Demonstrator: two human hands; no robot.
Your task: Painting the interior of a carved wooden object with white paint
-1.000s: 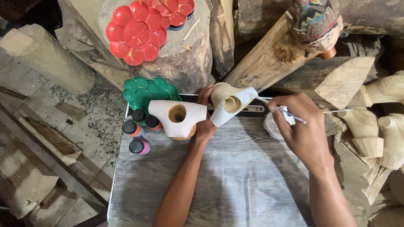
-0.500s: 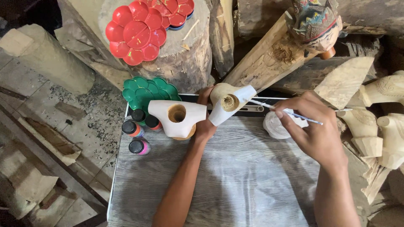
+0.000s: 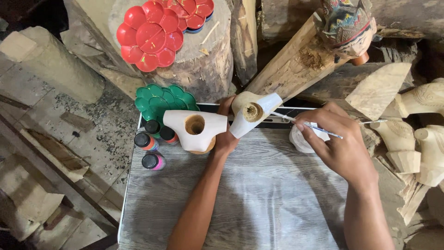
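Note:
My left hand (image 3: 226, 139) grips a carved wooden piece (image 3: 210, 125) partly coated in white, with two round hollow openings facing up. It is held just above the grey board (image 3: 259, 194). My right hand (image 3: 340, 148) holds a thin paintbrush (image 3: 303, 124) whose tip touches the right white arm of the carving. Under my right hand sits a small white paint pot (image 3: 300, 139), partly hidden by my fingers.
Three small paint bottles (image 3: 152, 141) stand at the board's left edge beside a green flower-shaped palette (image 3: 162, 99). A red palette (image 3: 150, 34) lies on a log stump behind. A painted carved figure (image 3: 347, 23) and unpainted wooden carvings (image 3: 416, 134) crowd the right side.
My right hand has moved left from the paint pot, bringing the brush tip onto the carving's right arm. The left hand and carving have stayed almost still.

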